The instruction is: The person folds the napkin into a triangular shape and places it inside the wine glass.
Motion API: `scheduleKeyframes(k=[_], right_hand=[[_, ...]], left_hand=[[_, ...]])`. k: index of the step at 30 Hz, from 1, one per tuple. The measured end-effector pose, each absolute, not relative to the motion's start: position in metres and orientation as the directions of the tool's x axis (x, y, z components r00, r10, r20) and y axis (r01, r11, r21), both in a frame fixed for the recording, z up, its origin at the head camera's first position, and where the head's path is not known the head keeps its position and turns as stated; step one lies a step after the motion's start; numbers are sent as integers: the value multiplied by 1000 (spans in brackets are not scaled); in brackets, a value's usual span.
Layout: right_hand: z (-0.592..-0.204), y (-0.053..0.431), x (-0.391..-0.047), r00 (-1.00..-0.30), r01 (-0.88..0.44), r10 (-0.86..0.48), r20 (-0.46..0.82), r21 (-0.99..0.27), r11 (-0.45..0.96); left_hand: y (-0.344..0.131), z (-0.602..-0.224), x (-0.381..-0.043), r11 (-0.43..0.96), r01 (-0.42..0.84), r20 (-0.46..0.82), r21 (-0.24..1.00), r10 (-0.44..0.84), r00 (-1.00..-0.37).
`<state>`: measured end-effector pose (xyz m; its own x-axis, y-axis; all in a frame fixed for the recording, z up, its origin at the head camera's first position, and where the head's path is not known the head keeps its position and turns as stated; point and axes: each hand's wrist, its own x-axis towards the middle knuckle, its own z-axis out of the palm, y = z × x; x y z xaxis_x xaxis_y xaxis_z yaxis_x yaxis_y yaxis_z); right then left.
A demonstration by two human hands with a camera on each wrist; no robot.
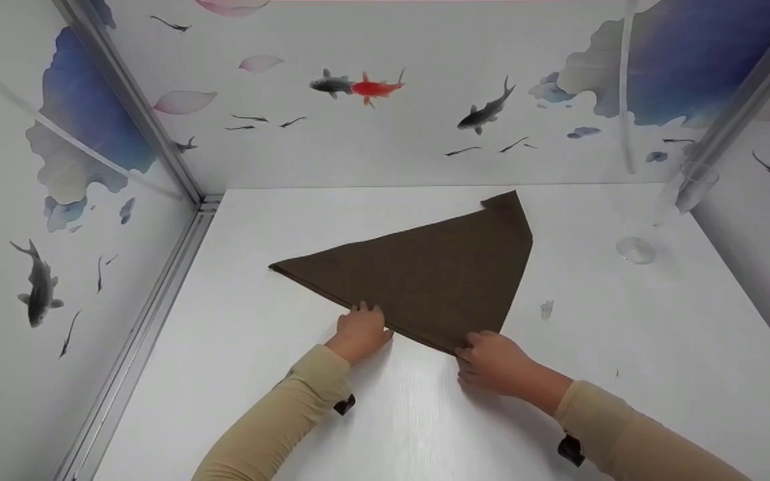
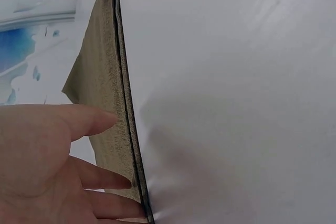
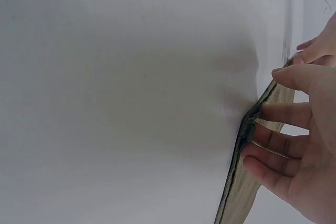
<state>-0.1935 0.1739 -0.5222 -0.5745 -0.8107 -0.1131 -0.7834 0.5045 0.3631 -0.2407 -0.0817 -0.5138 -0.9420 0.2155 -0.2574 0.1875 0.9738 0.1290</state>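
Note:
A dark brown cloth [image 1: 418, 274], folded with layered edges, lies on the white table [image 1: 238, 374]. Its long near edge slants from a point at the left down to a corner at the right. Midway along that edge my left hand [image 1: 361, 334] rests with its fingertips on the cloth; the left wrist view shows its thumb and fingers spread apart along the dark seam. At the near right corner, my right hand [image 1: 502, 364] touches the edge with gently bent fingers. In the right wrist view the layers bunch slightly at those fingertips [image 3: 249, 153], thumb apart from them.
A clear stemmed glass [image 1: 635, 251] stands toward the back right of the table. Nearer the cloth lies a small transparent scrap [image 1: 547, 309]. White walls printed with fish and leaves enclose the back and sides, with a metal frame [image 1: 134, 374] along the left.

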Motion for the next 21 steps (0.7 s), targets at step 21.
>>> scheduleKeyframes(k=[21], right_hand=[[-527,147,-185,-570,-810,-819,-63,214,546]], left_hand=[[-79,-520,-259,988,149,-228,49,156,-961]])
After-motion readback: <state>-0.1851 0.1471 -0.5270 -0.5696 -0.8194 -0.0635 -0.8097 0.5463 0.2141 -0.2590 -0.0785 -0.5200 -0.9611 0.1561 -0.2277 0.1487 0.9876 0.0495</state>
